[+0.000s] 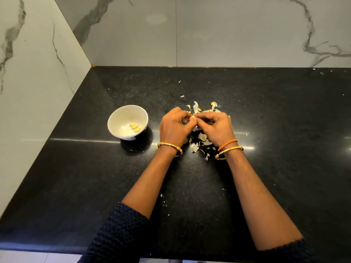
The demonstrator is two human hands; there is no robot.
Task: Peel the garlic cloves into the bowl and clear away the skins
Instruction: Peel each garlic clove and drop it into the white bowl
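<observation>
Just right of the bowl (pixel 127 121), the left hand (pixel 173 127) and right hand (pixel 215 127) meet fingertip to fingertip above the counter (pixel 76 168), both with fingers curled in, pinching a garlic clove (pixel 193 117) between them; only a pale sliver of it shows. Three peeled cloves (pixel 135 127) lie inside the bowl. Loose skins (pixel 201 141) are scattered right of the bowl, beneath and beyond the hands. The clove is likely small, firm and a little slick once bare (best held at its ends), while the skins look papery, light and apt to drift when swept.
</observation>
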